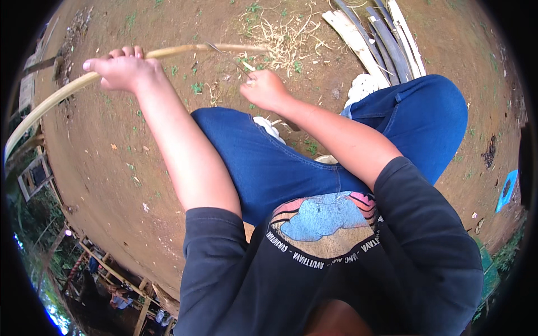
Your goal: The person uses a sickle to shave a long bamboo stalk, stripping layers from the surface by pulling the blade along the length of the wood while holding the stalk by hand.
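Observation:
My left hand (126, 71) is wrapped round a long, pale strip that looks like split bamboo (185, 50). The strip runs from the left rim, through my grip, to the shavings in front of me. In my right hand (263, 89) is a thin-bladed knife (230, 59), gripped in closed fingers that hide its handle. Its blade reaches up and left to the strip and appears to lie across it, a short way beyond my left hand.
Curly pale shavings (288, 39) lie on the brown dirt ground (129, 162). Several split lengths (386, 47), some dark and some pale, lie at the upper right by my white shoe (364, 87). A blue flat object (507, 190) is at the far right; wooden framing (120, 274) stands lower left.

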Available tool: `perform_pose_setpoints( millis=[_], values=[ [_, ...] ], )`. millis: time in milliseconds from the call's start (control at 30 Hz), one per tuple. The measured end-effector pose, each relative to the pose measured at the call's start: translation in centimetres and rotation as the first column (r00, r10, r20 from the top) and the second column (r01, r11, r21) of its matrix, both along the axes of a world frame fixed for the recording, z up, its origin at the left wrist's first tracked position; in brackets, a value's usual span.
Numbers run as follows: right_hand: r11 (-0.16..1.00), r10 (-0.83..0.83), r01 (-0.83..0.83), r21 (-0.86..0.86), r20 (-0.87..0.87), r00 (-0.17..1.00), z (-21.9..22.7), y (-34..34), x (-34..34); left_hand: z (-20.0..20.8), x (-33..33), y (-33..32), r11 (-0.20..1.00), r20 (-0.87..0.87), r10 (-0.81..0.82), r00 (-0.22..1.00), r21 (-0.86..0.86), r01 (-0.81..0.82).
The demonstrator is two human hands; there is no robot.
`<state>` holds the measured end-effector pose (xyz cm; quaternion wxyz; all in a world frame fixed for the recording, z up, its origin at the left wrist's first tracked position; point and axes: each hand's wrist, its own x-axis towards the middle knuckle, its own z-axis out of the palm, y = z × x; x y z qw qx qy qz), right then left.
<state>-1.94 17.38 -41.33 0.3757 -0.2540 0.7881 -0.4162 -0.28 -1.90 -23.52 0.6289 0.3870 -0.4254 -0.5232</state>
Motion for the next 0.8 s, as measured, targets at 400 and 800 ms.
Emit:
perform_pose_setpoints(
  millis=[400, 800],
  values=[
    [0.996, -0.06, 0.062, -0.063, 0.023, 0.998, 1.3, -0.8, -1.5, -0.8, -0.3, -0.6, 0.999, -0.112, -0.016, 0.994, 0.039, 0.021],
    [0.998, -0.011, 0.015, -0.053, 0.062, 0.998, 3.4, -0.7, -1.7, 0.1, -0.5, 0.2, 0.998, -0.083, -0.053, 0.995, -0.038, 0.05]
  ],
)
